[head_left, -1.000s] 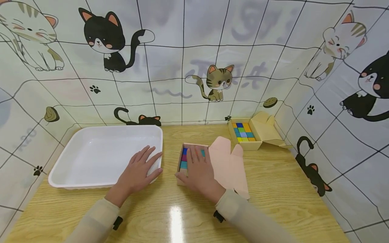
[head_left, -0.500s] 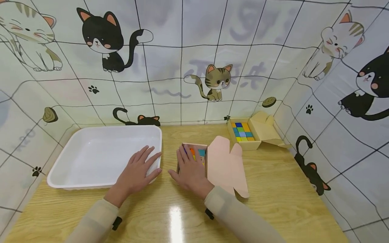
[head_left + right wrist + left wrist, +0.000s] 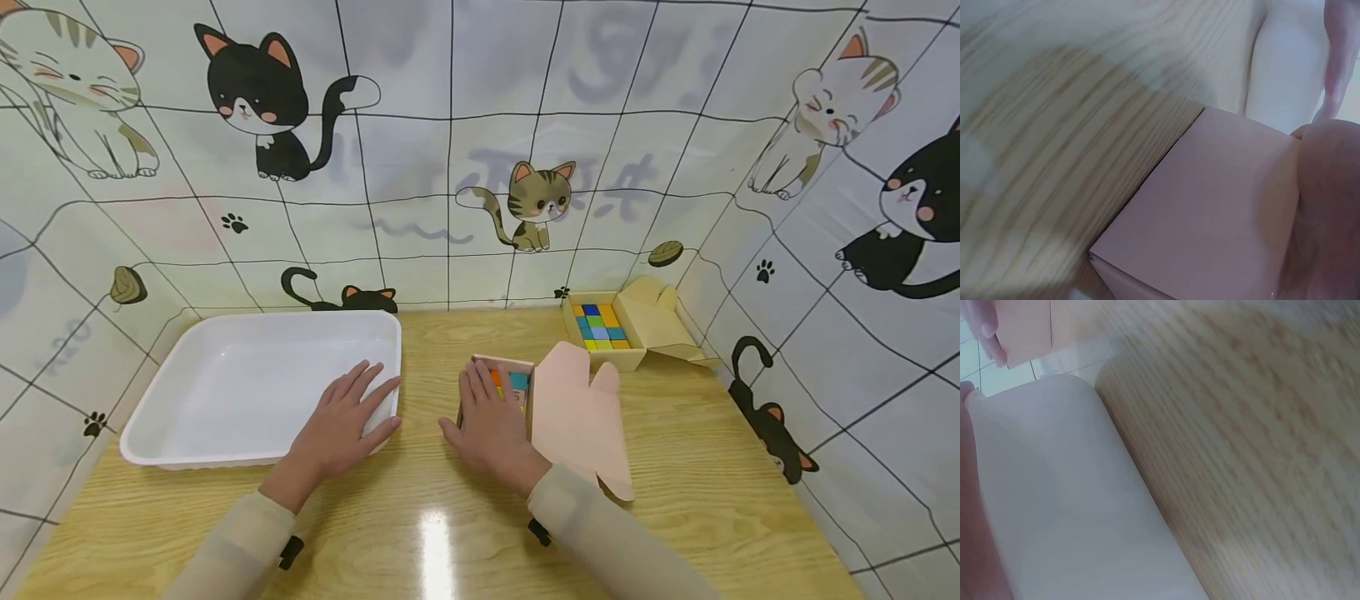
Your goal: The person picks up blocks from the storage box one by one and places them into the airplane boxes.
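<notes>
My left hand [image 3: 337,425] lies over the near right corner of a white plastic tray [image 3: 138,450], fingers outstretched. In the left wrist view the tray's outer wall [image 3: 1079,487] rises from the wood. My right hand [image 3: 495,425] rests flat over an open pink cardboard box [image 3: 504,363], covering much of its contents. Orange and teal blocks [image 3: 517,381] show past the fingers. The box's lid [image 3: 566,408] is folded out to the right. From the right wrist, the box's plain side [image 3: 1204,200] is seen, with part of the hand along its top edge.
Behind and to the right stands a pale yellow box [image 3: 618,360], its lid folded out, with several coloured blocks in rows. Everything sits on a wooden table [image 3: 712,467]. A wall sheet with cat drawings [image 3: 450,167] closes off the back and both sides.
My right hand first shifted left over the pink box, then went right. The box and its lid have slid a little right with it. My left hand has stayed on the tray.
</notes>
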`<state>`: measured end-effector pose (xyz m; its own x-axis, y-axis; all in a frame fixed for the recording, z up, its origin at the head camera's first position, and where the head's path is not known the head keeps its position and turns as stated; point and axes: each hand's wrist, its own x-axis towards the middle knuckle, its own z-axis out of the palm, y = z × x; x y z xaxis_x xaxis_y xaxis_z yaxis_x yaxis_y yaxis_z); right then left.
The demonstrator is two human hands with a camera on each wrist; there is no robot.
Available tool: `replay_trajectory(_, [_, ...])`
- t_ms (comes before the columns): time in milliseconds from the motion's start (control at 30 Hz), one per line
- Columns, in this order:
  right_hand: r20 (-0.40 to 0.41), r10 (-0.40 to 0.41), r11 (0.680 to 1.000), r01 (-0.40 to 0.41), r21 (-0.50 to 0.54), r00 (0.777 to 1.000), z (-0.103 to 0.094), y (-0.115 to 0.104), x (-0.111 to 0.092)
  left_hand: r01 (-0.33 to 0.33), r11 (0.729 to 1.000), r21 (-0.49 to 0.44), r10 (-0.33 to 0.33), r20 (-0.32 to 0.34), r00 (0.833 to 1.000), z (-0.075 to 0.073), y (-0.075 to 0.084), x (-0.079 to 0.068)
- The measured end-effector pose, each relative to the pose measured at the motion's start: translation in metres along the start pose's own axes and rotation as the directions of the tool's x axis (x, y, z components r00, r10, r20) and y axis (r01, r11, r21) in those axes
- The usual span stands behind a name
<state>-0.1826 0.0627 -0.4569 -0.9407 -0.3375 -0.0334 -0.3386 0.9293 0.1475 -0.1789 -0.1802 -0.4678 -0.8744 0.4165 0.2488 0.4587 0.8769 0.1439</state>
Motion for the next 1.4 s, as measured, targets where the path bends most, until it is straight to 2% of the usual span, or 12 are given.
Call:
replay_trajectory(300, [-0.036,0.015,0.999,-0.014,0.044,0.999,0.008,0.037,-0.010,-0.009,1.000,-0.006,0.009,-0.002,1.000,-0.001,-0.001,0.000])
replay_trajectory(400, [-0.053,0.004,0.997,0.000,0.073,0.999,0.011,0.050,-0.013,-0.008,1.000,-0.010,0.008,-0.001,1.000,-0.001,-0.001,0.000])
replay_trajectory(633, [-0.091,-0.043,0.998,0.047,0.039,0.995,0.022,0.081,-0.020,-0.007,1.000,-0.011,0.007,0.005,1.000,-0.001,-0.001,-0.001])
replay_trajectory(933, [-0.140,-0.072,0.993,0.084,0.077,0.987,0.033,0.112,-0.033,0.001,1.000,-0.008,0.000,0.019,1.000,-0.002,0.000,-0.003])
replay_trajectory(1233, [-0.156,-0.054,0.994,0.067,0.082,0.986,0.031,0.122,-0.042,-0.017,1.000,0.000,0.017,-0.017,1.000,-0.003,0.000,0.000])
replay_trajectory(1400, [-0.177,-0.032,0.997,0.044,0.068,0.984,0.032,0.120,-0.044,-0.011,1.000,0.003,0.011,-0.005,1.000,-0.001,-0.001,0.000])
